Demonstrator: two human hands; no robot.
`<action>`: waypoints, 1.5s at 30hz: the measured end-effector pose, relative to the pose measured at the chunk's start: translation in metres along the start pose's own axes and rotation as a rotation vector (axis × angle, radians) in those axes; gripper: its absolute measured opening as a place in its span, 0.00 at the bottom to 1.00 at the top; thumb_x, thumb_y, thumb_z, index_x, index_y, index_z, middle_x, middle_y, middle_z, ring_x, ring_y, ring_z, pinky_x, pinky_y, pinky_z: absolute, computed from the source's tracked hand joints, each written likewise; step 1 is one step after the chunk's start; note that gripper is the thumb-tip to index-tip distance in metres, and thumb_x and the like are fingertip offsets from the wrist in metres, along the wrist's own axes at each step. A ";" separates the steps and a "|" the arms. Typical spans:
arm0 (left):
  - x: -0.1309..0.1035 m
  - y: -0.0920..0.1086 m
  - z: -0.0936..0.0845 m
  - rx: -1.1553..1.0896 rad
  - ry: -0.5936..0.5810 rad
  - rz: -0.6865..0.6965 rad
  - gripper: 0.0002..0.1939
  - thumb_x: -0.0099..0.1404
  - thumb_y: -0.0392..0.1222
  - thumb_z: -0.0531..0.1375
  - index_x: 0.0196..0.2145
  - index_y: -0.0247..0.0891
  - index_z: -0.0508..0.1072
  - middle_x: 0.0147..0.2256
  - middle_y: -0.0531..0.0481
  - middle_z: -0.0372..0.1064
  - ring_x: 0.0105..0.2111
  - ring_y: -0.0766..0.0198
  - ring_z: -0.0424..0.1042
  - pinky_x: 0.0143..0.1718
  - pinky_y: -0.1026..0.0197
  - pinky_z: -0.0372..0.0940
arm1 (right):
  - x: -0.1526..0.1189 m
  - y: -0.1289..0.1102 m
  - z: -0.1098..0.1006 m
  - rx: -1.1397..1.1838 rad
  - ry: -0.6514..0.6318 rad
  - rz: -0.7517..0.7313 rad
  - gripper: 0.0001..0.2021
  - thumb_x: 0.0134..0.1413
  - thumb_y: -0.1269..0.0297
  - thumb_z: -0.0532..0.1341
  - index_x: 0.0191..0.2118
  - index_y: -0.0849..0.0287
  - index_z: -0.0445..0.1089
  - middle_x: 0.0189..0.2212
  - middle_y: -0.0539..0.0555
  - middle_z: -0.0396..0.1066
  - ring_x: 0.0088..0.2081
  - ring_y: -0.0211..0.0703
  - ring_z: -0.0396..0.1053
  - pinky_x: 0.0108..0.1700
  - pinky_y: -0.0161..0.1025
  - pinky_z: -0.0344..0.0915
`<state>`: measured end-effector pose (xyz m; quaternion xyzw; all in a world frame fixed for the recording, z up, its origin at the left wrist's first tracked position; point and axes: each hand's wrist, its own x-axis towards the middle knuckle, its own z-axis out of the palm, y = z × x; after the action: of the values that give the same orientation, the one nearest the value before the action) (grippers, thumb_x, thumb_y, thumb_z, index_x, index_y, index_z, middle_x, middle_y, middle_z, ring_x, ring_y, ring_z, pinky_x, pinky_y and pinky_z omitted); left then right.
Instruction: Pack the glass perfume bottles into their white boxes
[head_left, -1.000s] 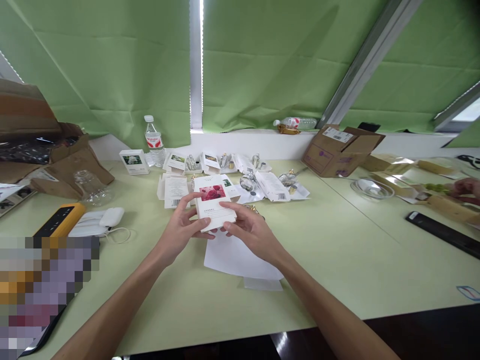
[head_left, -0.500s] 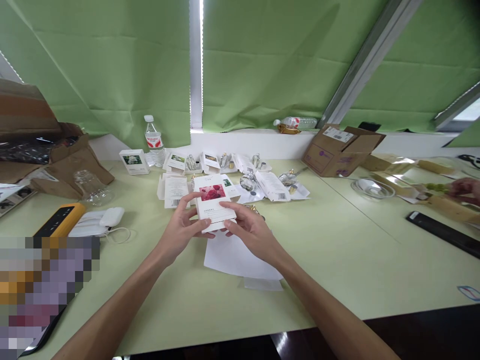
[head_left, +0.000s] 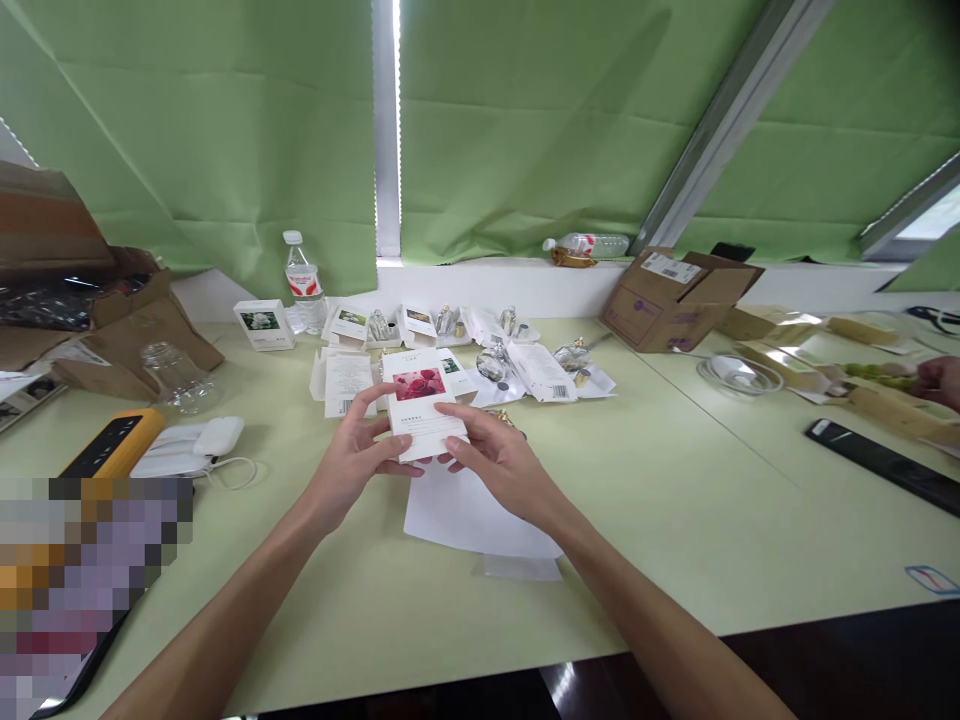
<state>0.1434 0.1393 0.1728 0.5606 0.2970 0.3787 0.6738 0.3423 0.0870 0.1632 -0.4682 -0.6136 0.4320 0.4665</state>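
Between both hands, above the table, is a small white carton (head_left: 421,412) with a picture of red roses on its front. My left hand (head_left: 358,450) grips its left side, thumb on the lower front. My right hand (head_left: 499,455) clasps the right side, thumb near the bottom edge and index finger across the front. A white paper sheet (head_left: 465,515) lies on the table beneath the hands. Just beyond the carton are opened white cartons (head_left: 544,372) and several faceted glass bottles (head_left: 493,363). What lies directly behind the held carton is partly hidden.
At the back left stand a closed white carton (head_left: 264,326) and a water bottle (head_left: 304,285). A cardboard box (head_left: 671,300) sits back right. Orange device (head_left: 112,445) and white charger (head_left: 217,437) lie left. Another person's hand (head_left: 939,380) is at far right, near a black object (head_left: 877,465).
Near the carton's bottom edge, the flap that stuck out below now sits closer in line with the front. My hands keep hold. At far right, the other person's hand has shifted slightly.
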 end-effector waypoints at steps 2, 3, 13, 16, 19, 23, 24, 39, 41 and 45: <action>0.000 0.000 0.000 0.001 0.004 -0.002 0.32 0.61 0.45 0.64 0.59 0.50 0.56 0.46 0.46 0.72 0.39 0.55 0.76 0.42 0.44 0.73 | 0.000 0.000 0.000 0.001 0.000 -0.002 0.20 0.62 0.56 0.58 0.59 0.48 0.64 0.43 0.54 0.70 0.40 0.43 0.72 0.44 0.49 0.73; 0.000 0.000 -0.001 0.000 0.003 -0.003 0.32 0.61 0.45 0.64 0.59 0.50 0.56 0.46 0.46 0.72 0.39 0.55 0.76 0.42 0.44 0.73 | 0.000 -0.001 0.000 0.000 0.000 -0.003 0.20 0.62 0.56 0.58 0.59 0.48 0.64 0.43 0.54 0.70 0.40 0.43 0.72 0.44 0.48 0.73; 0.000 -0.002 -0.003 -0.005 -0.025 -0.013 0.33 0.60 0.45 0.64 0.60 0.53 0.55 0.49 0.45 0.71 0.38 0.55 0.77 0.41 0.45 0.74 | 0.000 -0.001 -0.001 -0.015 0.012 0.001 0.20 0.62 0.56 0.57 0.58 0.49 0.64 0.43 0.54 0.71 0.38 0.42 0.72 0.45 0.49 0.73; 0.000 -0.003 -0.003 -0.007 -0.025 -0.012 0.34 0.60 0.45 0.64 0.60 0.53 0.55 0.50 0.45 0.71 0.37 0.56 0.77 0.40 0.46 0.74 | -0.001 -0.002 -0.001 -0.018 0.014 0.001 0.20 0.62 0.56 0.57 0.58 0.49 0.64 0.42 0.54 0.71 0.37 0.42 0.73 0.46 0.49 0.73; 0.000 -0.003 -0.003 -0.008 -0.021 -0.011 0.33 0.60 0.45 0.64 0.60 0.53 0.56 0.50 0.45 0.71 0.38 0.55 0.77 0.40 0.46 0.74 | -0.001 -0.002 0.000 -0.024 0.013 0.004 0.20 0.62 0.55 0.57 0.58 0.49 0.64 0.43 0.53 0.71 0.37 0.42 0.73 0.45 0.49 0.73; 0.001 -0.003 -0.003 -0.015 -0.023 -0.012 0.33 0.60 0.45 0.64 0.60 0.53 0.56 0.48 0.45 0.71 0.38 0.55 0.77 0.40 0.46 0.74 | -0.001 -0.003 0.000 -0.021 0.017 0.003 0.20 0.62 0.55 0.57 0.58 0.48 0.64 0.42 0.53 0.70 0.37 0.42 0.73 0.45 0.49 0.74; 0.001 -0.003 -0.004 -0.019 -0.027 -0.014 0.33 0.61 0.45 0.64 0.60 0.53 0.56 0.48 0.46 0.71 0.37 0.55 0.77 0.40 0.46 0.74 | -0.001 -0.003 0.000 -0.019 0.018 0.001 0.20 0.62 0.55 0.57 0.58 0.49 0.64 0.41 0.53 0.70 0.37 0.42 0.73 0.45 0.48 0.74; -0.002 -0.001 -0.005 -0.028 -0.132 -0.015 0.38 0.61 0.39 0.64 0.62 0.55 0.51 0.49 0.46 0.67 0.40 0.57 0.74 0.47 0.42 0.70 | 0.000 -0.003 -0.003 -0.008 0.027 0.011 0.20 0.63 0.55 0.57 0.58 0.49 0.64 0.41 0.53 0.71 0.36 0.41 0.72 0.45 0.49 0.73; -0.001 -0.001 -0.006 -0.022 -0.121 -0.017 0.38 0.61 0.39 0.64 0.63 0.55 0.51 0.48 0.46 0.68 0.39 0.57 0.74 0.46 0.42 0.70 | -0.001 -0.004 -0.003 0.002 0.021 0.005 0.20 0.62 0.55 0.58 0.58 0.50 0.64 0.42 0.53 0.70 0.37 0.41 0.71 0.45 0.48 0.74; 0.000 -0.001 -0.006 -0.017 -0.107 -0.016 0.37 0.61 0.41 0.64 0.63 0.54 0.51 0.48 0.46 0.69 0.39 0.56 0.75 0.45 0.42 0.70 | -0.002 -0.003 -0.003 0.020 0.001 -0.007 0.21 0.61 0.56 0.59 0.59 0.50 0.64 0.40 0.53 0.70 0.41 0.43 0.71 0.47 0.49 0.74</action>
<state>0.1386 0.1428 0.1709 0.5719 0.2616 0.3456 0.6965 0.3454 0.0849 0.1662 -0.4615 -0.6107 0.4363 0.4729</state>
